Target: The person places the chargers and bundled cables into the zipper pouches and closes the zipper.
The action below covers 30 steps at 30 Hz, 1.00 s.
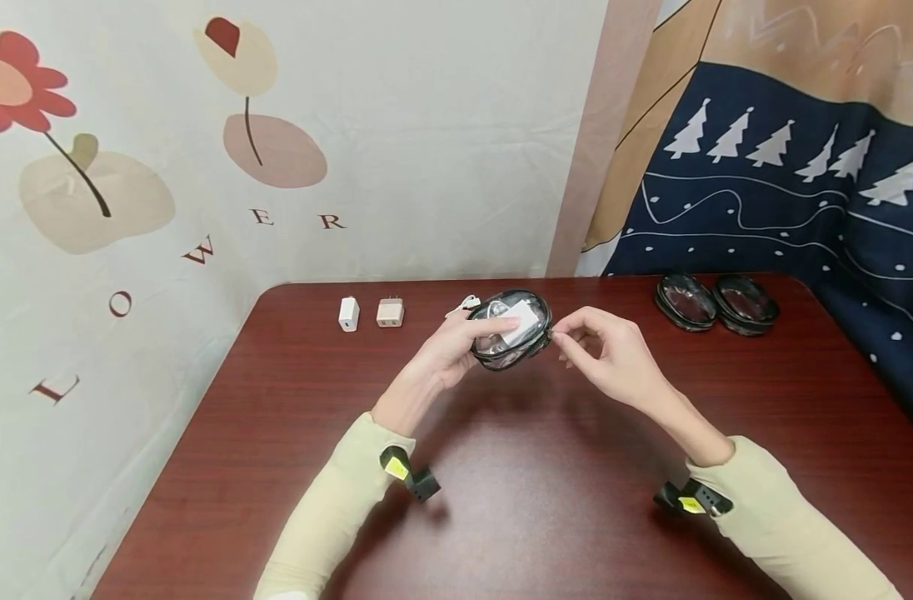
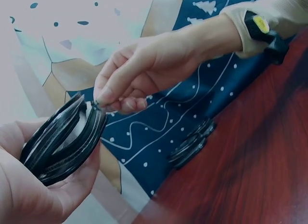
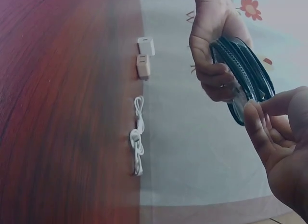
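Note:
A small round clear zip pouch [image 1: 511, 353] with black trim is held above the table in my left hand [image 1: 451, 346], the thumb lying across its front. Through the clear plastic a white item [image 1: 526, 315] shows; its exact kind is hard to make out. My right hand [image 1: 612, 354] pinches the zipper pull at the pouch's right edge between thumb and index finger. In the left wrist view the pouch [image 2: 62, 142] has a gap between its zipper edges, with something pale inside. Zipper teeth run along the pouch [image 3: 243, 70] in the right wrist view.
A white charger plug [image 1: 348, 314] and a beige charger plug [image 1: 390, 312] stand at the table's back left. White bundled cables [image 3: 138, 137] lie near the back edge, partly behind the pouch in the head view. Two similar black-trimmed pouches [image 1: 685, 302] sit back right on the brown table [image 1: 546, 517].

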### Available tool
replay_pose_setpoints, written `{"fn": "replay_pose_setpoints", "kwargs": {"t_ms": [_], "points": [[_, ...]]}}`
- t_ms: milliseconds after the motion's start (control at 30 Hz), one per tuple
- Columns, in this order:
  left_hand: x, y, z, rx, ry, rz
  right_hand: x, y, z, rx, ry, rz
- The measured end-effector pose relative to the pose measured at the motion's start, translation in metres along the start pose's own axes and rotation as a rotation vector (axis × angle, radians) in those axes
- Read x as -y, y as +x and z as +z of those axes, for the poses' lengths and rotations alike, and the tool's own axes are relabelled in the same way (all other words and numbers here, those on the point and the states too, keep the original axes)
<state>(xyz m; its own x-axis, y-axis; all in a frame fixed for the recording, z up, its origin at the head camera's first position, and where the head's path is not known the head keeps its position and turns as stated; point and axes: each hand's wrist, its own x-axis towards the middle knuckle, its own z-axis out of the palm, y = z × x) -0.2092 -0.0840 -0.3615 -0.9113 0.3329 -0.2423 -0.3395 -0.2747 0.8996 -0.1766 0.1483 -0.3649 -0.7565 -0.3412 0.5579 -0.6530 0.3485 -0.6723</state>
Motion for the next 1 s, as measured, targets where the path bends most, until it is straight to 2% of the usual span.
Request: {"fn": "replay_pose_setpoints", "kwargs": {"t_ms": [300, 467, 533, 600, 767, 1000], "points": [[0.002, -0.001, -0.01, 0.142, 0.131, -0.082, -0.001, 0.0, 0.003, -0.035, 0.019, 0.011], [0.003, -0.002, -0.009, 0.252, 0.186, -0.096, -0.001, 0.002, 0.003, -0.032, 0.025, 0.003], [0.003, -0.003, -0.008, 0.276, 0.192, -0.091, 0.0, 0.002, 0.002, -0.017, 0.022, 0.0], [0.003, -0.004, -0.006, 0.265, 0.19, -0.075, 0.0, 0.002, -0.001, -0.011, 0.007, -0.001], [0.0, -0.005, -0.004, 0.166, 0.189, -0.021, -0.001, 0.002, -0.009, -0.004, -0.045, -0.004], [-0.002, 0.0, -0.003, 0.081, 0.125, -0.009, 0.001, 0.0, -0.01, 0.043, -0.089, -0.041]]}}
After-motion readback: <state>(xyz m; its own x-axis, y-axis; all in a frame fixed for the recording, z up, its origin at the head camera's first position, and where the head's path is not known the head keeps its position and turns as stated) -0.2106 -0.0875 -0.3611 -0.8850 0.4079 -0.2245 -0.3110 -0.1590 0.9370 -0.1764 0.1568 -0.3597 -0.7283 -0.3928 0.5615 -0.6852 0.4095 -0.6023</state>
